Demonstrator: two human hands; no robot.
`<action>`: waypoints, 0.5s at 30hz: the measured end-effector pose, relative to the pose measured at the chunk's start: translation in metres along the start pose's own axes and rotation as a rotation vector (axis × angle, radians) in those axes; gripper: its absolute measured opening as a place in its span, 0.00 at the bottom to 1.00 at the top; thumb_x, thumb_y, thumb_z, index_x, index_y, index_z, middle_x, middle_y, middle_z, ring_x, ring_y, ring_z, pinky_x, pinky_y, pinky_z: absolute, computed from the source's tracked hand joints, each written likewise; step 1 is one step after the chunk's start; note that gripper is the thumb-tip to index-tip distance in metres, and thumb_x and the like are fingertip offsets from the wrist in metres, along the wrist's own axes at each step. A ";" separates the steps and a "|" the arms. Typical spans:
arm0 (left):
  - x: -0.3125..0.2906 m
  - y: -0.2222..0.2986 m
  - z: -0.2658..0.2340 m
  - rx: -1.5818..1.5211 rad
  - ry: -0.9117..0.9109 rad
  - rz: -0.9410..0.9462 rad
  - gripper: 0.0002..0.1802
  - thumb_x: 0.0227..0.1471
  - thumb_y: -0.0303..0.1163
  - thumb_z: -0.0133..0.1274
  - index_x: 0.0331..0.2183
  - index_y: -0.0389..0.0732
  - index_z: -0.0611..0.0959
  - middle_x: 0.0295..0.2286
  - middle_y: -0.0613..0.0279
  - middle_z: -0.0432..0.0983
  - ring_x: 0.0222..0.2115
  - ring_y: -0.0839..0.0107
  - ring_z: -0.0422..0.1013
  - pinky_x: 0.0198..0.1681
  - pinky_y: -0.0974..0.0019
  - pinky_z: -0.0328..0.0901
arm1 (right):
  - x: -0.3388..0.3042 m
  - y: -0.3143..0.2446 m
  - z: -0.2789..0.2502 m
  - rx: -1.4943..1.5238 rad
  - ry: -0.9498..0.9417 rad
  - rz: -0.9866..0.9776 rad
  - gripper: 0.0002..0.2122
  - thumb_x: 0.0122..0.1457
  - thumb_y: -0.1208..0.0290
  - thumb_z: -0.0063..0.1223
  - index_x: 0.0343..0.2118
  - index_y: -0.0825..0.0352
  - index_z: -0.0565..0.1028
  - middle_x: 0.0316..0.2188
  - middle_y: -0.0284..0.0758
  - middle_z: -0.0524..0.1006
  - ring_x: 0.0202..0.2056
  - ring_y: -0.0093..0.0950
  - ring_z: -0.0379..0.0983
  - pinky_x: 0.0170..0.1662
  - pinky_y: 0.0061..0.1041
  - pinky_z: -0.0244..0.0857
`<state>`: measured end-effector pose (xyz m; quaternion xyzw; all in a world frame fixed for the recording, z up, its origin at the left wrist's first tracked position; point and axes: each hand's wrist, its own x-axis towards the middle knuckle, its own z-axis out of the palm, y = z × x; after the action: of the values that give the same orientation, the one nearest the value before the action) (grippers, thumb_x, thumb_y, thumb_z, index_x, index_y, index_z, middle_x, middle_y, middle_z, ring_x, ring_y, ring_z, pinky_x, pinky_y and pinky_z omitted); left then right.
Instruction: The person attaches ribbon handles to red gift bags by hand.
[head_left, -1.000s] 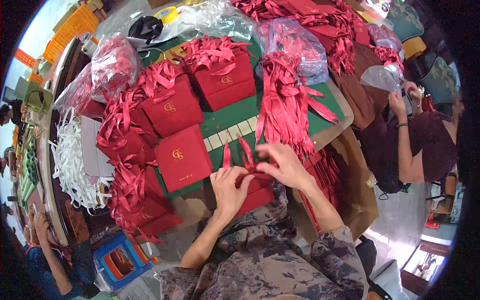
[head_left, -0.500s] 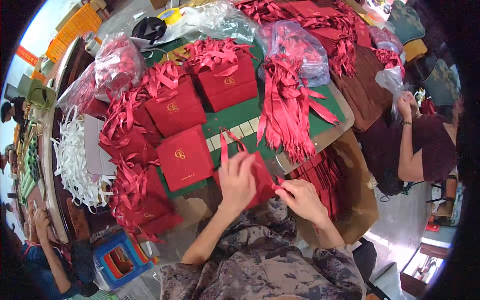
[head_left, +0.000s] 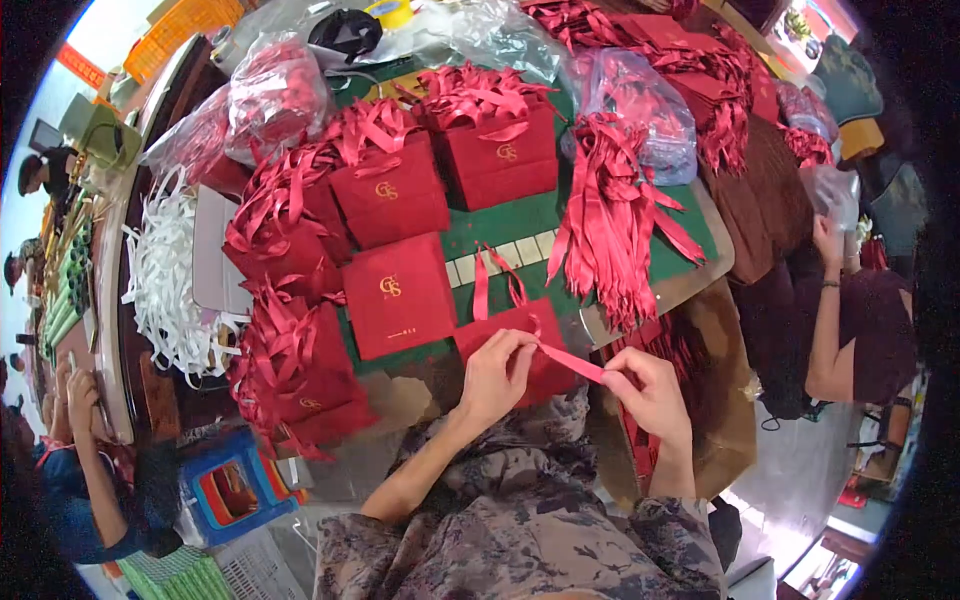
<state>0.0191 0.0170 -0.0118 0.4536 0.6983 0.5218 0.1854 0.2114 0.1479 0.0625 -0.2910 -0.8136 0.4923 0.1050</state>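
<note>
A red paper gift bag (head_left: 545, 375) lies in front of me at the table's near edge, with a ribbon handle looped out beyond its top. A pink-red ribbon (head_left: 572, 362) is stretched taut between my two hands over the bag. My left hand (head_left: 497, 375) pinches its left end close to the bag's top edge. My right hand (head_left: 648, 392) grips the other end between thumb and fingers, to the right of the bag. Left of it a flat red bag (head_left: 400, 297) with a gold emblem lies on the green mat (head_left: 490, 222).
Finished-looking red bags (head_left: 390, 195) with ribbon handles stand in stacks behind and to the left. A bundle of loose ribbons (head_left: 605, 230) lies at the right. White ribbons (head_left: 175, 285) heap at the far left. A cardboard box (head_left: 725, 400) stands at my right; co-workers sit on both sides.
My right hand has moved right and slightly down, drawing the ribbon out straight. My left hand has come down from the handle loop to pinch the ribbon. The view has shifted a little.
</note>
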 end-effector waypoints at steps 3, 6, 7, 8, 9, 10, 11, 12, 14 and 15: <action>-0.002 -0.005 0.005 -0.015 0.036 -0.036 0.05 0.56 0.25 0.55 0.36 0.35 0.81 0.30 0.53 0.78 0.27 0.60 0.76 0.30 0.64 0.68 | -0.002 -0.014 0.006 0.094 0.214 0.035 0.05 0.53 0.81 0.63 0.30 0.71 0.76 0.25 0.27 0.75 0.26 0.14 0.69 0.29 0.17 0.63; -0.003 -0.004 0.006 0.006 0.012 -0.064 0.06 0.56 0.26 0.55 0.37 0.36 0.82 0.29 0.53 0.78 0.27 0.59 0.76 0.30 0.64 0.69 | -0.001 -0.016 0.018 0.250 0.306 -0.054 0.07 0.50 0.84 0.65 0.30 0.71 0.76 0.26 0.28 0.75 0.26 0.14 0.69 0.29 0.17 0.63; -0.004 -0.004 0.008 0.029 -0.013 -0.052 0.08 0.55 0.25 0.57 0.38 0.38 0.82 0.31 0.55 0.78 0.27 0.63 0.75 0.30 0.65 0.68 | -0.001 -0.014 0.022 0.270 0.296 -0.078 0.08 0.49 0.84 0.66 0.30 0.70 0.76 0.26 0.29 0.75 0.26 0.16 0.70 0.29 0.17 0.63; -0.004 0.004 0.007 0.027 -0.013 -0.057 0.08 0.55 0.25 0.57 0.38 0.38 0.82 0.31 0.55 0.78 0.27 0.63 0.75 0.30 0.65 0.68 | 0.002 -0.017 0.026 0.269 0.293 -0.075 0.08 0.49 0.84 0.66 0.30 0.70 0.76 0.26 0.29 0.75 0.26 0.16 0.70 0.29 0.17 0.63; -0.004 0.015 0.005 -0.002 0.095 -0.048 0.10 0.53 0.24 0.58 0.39 0.39 0.83 0.33 0.56 0.77 0.28 0.65 0.75 0.30 0.66 0.68 | 0.007 -0.023 0.030 0.106 0.302 -0.159 0.08 0.49 0.83 0.66 0.30 0.70 0.76 0.25 0.30 0.75 0.25 0.17 0.70 0.29 0.18 0.63; -0.005 0.022 0.004 -0.028 0.203 -0.039 0.12 0.51 0.23 0.60 0.40 0.40 0.83 0.34 0.57 0.77 0.28 0.67 0.75 0.29 0.66 0.68 | 0.012 -0.027 0.035 -0.056 0.310 -0.246 0.07 0.50 0.83 0.66 0.29 0.70 0.76 0.24 0.31 0.75 0.25 0.17 0.71 0.28 0.19 0.63; -0.012 0.021 -0.002 0.020 0.221 0.003 0.15 0.46 0.22 0.64 0.40 0.40 0.83 0.37 0.58 0.76 0.31 0.69 0.75 0.32 0.66 0.69 | 0.015 -0.029 0.040 -0.155 0.289 -0.216 0.07 0.50 0.80 0.67 0.28 0.69 0.76 0.23 0.33 0.74 0.23 0.23 0.72 0.26 0.22 0.63; -0.020 0.024 -0.007 0.022 0.222 -0.001 0.15 0.46 0.22 0.64 0.40 0.40 0.83 0.37 0.58 0.76 0.31 0.69 0.75 0.32 0.66 0.69 | 0.018 -0.026 0.045 -0.153 0.285 -0.216 0.07 0.50 0.80 0.67 0.28 0.69 0.76 0.23 0.33 0.74 0.23 0.23 0.72 0.26 0.22 0.63; -0.031 0.034 -0.015 -0.055 0.167 0.098 0.18 0.43 0.23 0.68 0.39 0.38 0.82 0.37 0.57 0.76 0.34 0.66 0.75 0.35 0.66 0.70 | 0.023 -0.018 0.058 -0.319 0.229 -0.286 0.08 0.48 0.78 0.66 0.29 0.65 0.76 0.26 0.36 0.75 0.27 0.35 0.74 0.29 0.32 0.66; -0.030 0.039 -0.016 -0.077 0.149 0.117 0.19 0.39 0.24 0.70 0.37 0.37 0.83 0.36 0.57 0.78 0.34 0.64 0.76 0.37 0.65 0.70 | 0.026 -0.019 0.066 -0.283 0.216 -0.317 0.10 0.46 0.78 0.64 0.31 0.64 0.74 0.27 0.37 0.74 0.28 0.39 0.74 0.30 0.36 0.66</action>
<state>0.0401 -0.0147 0.0230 0.4459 0.6621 0.5904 0.1193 0.1536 0.1075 0.0437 -0.2225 -0.8941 0.3166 0.2255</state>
